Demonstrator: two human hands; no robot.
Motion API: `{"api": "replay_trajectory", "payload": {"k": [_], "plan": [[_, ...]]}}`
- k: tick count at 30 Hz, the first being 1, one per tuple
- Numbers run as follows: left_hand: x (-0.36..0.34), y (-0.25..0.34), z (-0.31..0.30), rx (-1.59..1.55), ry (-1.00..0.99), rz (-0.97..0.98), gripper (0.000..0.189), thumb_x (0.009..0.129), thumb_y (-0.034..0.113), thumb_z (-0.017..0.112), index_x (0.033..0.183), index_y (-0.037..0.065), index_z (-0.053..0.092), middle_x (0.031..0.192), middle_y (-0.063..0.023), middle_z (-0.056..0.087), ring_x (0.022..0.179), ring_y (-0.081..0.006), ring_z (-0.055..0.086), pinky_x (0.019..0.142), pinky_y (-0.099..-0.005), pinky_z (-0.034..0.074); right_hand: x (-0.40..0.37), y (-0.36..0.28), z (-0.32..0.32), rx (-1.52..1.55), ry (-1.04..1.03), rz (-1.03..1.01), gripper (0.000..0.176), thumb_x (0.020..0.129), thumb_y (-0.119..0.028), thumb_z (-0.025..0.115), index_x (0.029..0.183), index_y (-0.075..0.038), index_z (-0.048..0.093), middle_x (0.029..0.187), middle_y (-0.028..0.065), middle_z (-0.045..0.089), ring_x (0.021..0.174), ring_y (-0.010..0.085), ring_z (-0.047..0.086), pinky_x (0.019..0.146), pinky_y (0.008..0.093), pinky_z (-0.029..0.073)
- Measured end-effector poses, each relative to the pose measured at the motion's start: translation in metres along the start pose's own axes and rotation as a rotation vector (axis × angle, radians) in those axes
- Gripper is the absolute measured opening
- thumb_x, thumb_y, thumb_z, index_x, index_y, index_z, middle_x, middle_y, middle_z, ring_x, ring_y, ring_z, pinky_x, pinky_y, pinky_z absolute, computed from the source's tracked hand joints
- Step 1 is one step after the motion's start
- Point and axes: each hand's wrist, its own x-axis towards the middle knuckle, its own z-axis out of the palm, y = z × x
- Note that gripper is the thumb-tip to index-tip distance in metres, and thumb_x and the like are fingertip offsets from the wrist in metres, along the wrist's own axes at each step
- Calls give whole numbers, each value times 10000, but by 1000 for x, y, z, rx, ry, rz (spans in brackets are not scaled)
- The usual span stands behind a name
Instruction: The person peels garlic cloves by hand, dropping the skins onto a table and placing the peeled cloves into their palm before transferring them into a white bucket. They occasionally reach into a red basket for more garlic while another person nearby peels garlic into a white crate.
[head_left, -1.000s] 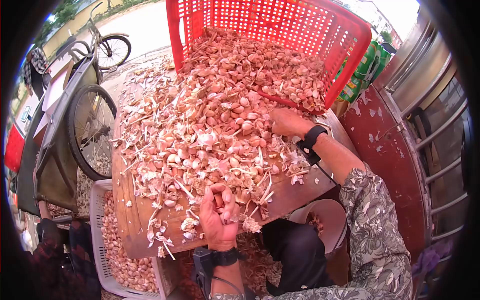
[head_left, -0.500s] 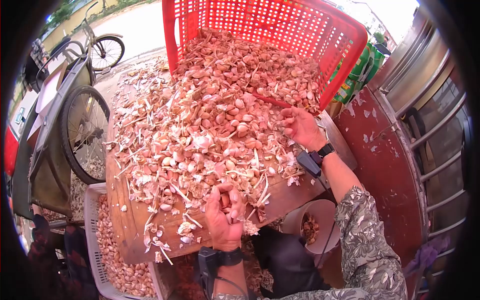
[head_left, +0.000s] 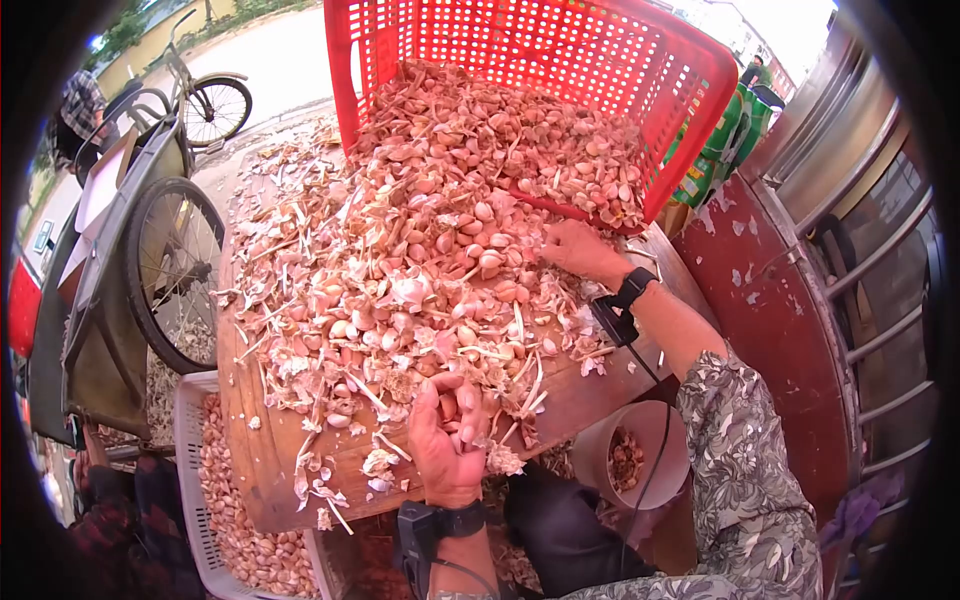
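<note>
A large heap of garlic cloves, mixed with papery skins and dry stalks, covers much of the wooden board and runs back into the tipped red basket. Near the board's front edge my left hand is turned palm up, its fingers curled around a few garlic cloves that show in the palm. At the heap's right side, just in front of the basket's lip, my right hand faces down with bent fingers against the cloves. Its fingertips are partly hidden, so what they pinch cannot be made out.
Below the board's left side stands a white crate of separated cloves. A pale bucket with some cloves sits under the right edge. A cart wheel is at left, a metal-barred frame at right. Another person's sleeve shows lower left.
My right hand has moved left and down onto the heap, its fingers going from loosely apart to bent inward. My left hand stays in about the same place, still holding cloves.
</note>
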Motion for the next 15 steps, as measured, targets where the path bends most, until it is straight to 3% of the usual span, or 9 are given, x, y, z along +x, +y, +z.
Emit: {"api": "replay_trajectory", "payload": {"k": [2, 3, 5, 7, 9, 11, 13, 14, 15], "plan": [[-1, 1, -1, 25, -14, -6, 301, 989, 266, 400, 1000, 11, 560, 770, -69, 521, 486, -84, 396, 408, -200, 309, -9, 7, -12, 1255, -142, 537, 239, 836, -249, 534, 761, -23, 562, 685, 105, 583, 648, 160, 564, 484, 266, 415], [-1, 2, -1, 24, -13, -2, 301, 989, 266, 400, 1000, 11, 560, 770, -69, 521, 486, -84, 396, 408, -200, 309, -12, 9, -13, 1255, -146, 534, 239, 836, -249, 534, 761, -23, 562, 685, 105, 583, 648, 160, 564, 484, 266, 415], [-2, 2, 0, 25, -18, -6, 300, 988, 267, 403, 995, 12, 562, 765, -66, 524, 484, -84, 396, 406, -200, 307, -20, 9, -14, 1903, -110, 400, 145, 857, -195, 542, 807, -61, 561, 694, 21, 555, 564, 43, 457, 410, 168, 310], [-3, 1, 3, 33, 3, -8, 297, 988, 265, 405, 993, 13, 562, 766, -66, 524, 484, -84, 397, 406, -200, 306, -19, 4, -13, 1867, -82, 429, 141, 873, -189, 543, 834, -55, 561, 745, 41, 567, 540, 57, 458, 398, 181, 307], [-3, 1, 4, 39, 22, -7, 294, 987, 262, 407, 992, 13, 563, 767, -65, 524, 485, -83, 399, 406, -200, 306, -11, -1, -9, 1356, -142, 352, 174, 893, -232, 532, 855, -64, 563, 797, 47, 572, 564, 38, 449, 405, 167, 296], [-2, 1, 2, 47, 11, 3, 290, 985, 258, 410, 993, 10, 559, 767, -71, 524, 485, -86, 404, 405, -201, 313, -2, -8, 5, 1011, -104, 365, 188, 853, -217, 567, 818, -33, 559, 738, 102, 595, 657, 144, 552, 492, 268, 408], [-1, 0, 2, 38, 2, 4, 290, 984, 257, 410, 996, 6, 556, 768, -74, 523, 485, -88, 405, 405, -202, 319, 1, -11, 28, 194, 152, 1, 231, 831, -226, 588, 845, 3, 559, 798, 187, 618, 774, 324, 603, 641, 405, 474], [-1, 0, 1, 31, -3, 1, 291, 984, 256, 411, 999, 3, 553, 769, -77, 522, 485, -90, 406, 405, -203, 325, -1, -19, 23, 204, 44, 87, 261, 827, -215, 571, 952, 13, 550, 884, 244, 611, 893, 441, 572, 787, 498, 450], [-1, 1, 0, 33, 1, 4, 291, 984, 256, 411, 999, 3, 553, 769, -77, 522, 485, -90, 406, 405, -203, 325, -1, -19, 26, 207, 41, 85, 261, 827, -215, 571, 952, 13, 550, 884, 244, 611, 893, 441, 572, 787, 498, 450]]}}
